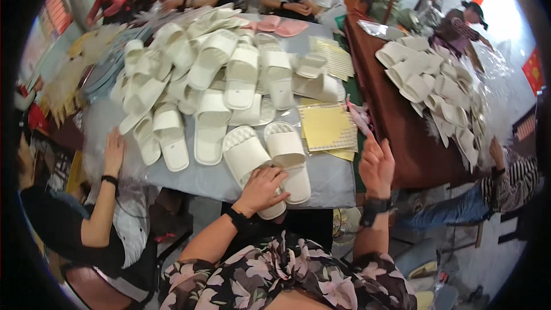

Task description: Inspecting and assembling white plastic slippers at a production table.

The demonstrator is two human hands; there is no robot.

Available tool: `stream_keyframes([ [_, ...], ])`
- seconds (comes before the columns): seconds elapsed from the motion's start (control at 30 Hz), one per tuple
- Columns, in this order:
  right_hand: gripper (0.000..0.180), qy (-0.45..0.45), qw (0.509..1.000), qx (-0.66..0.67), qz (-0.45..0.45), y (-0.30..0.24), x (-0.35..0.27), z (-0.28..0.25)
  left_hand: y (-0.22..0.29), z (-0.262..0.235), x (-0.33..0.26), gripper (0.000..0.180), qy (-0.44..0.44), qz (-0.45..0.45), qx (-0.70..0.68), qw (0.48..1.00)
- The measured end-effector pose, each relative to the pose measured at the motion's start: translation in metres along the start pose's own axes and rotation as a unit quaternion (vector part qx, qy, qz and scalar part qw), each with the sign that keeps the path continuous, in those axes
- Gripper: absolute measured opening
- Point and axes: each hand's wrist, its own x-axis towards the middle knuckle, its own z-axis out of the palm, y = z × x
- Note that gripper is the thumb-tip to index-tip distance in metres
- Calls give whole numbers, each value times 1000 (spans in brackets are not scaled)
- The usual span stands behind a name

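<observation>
A pair of white slippers lies at the near edge of the grey-covered table, toes pointing away from me. My left hand is closed over the left slipper of this pair, below its strap, and that slipper's heel juts past the table edge. The thumb reaches toward the right slipper. My right hand is raised over the gap at the table's right side, fingers apart and partly bent; I see nothing in it. Nearest to it are yellow sticker sheets and a small pink item.
A large heap of white slippers covers the table's middle, with pink slippers behind. More white slippers lie on a brown-covered table at right. A co-worker's hand rests on clear plastic at left; other people sit around.
</observation>
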Motion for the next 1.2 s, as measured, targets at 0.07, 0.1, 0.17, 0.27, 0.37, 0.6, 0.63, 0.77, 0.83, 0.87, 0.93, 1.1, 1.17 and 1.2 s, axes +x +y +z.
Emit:
stream_keyframes([
  [0.07, 39, 72, 988, -126, -59, 5, 27, 11, 5, -1, 2, 54, -10, -15, 11, 1000],
  [0.1, 35, 143, 965, -203, -86, 12, 40, 20, 5, 0, 1, 54, -9, -12, 12, 1000],
  [0.17, 25, 175, 907, -368, -106, 8, 61, 12, 9, 3, 3, 54, -11, -6, 6, 1000],
  [0.27, 24, 192, 798, -566, -75, 21, 91, -23, 10, 3, -2, 52, -7, -5, 9, 1000],
  [0.37, 21, 183, 712, -675, -52, 31, 120, -60, 12, 0, 1, 51, -7, -5, -1, 1000],
  [0.6, 22, 76, 479, -866, -122, 77, 167, -67, 6, -8, 4, 51, -2, -6, 15, 1000],
  [0.63, 22, 66, 482, -866, -121, 82, 170, -68, 5, -9, 4, 51, -11, -12, 13, 1000],
  [0.77, 17, 97, 449, -881, -113, 104, 173, -61, 1, -7, -5, 52, 7, -36, 32, 999],
  [0.83, 19, 106, 442, -881, -133, 93, 173, -88, -4, 5, -2, 52, 0, 2, -26, 1000],
  [0.87, 19, 105, 433, -888, -114, 93, 174, -88, -7, 8, -3, 52, 7, 15, -27, 999],
  [0.93, 17, 87, 443, -885, -114, 92, 171, -79, -5, 11, -5, 52, 15, 19, -28, 999],
  [1.1, 15, 71, 460, -879, -102, 82, 174, -98, 3, 16, -5, 52, 5, -14, -42, 999],
  [1.17, 19, 78, 491, -864, -75, 77, 177, -102, 5, 13, -8, 52, 13, 3, -51, 999],
  [1.2, 19, 69, 492, -865, -72, 71, 174, -104, 6, 13, -8, 52, 25, 9, -48, 999],
])
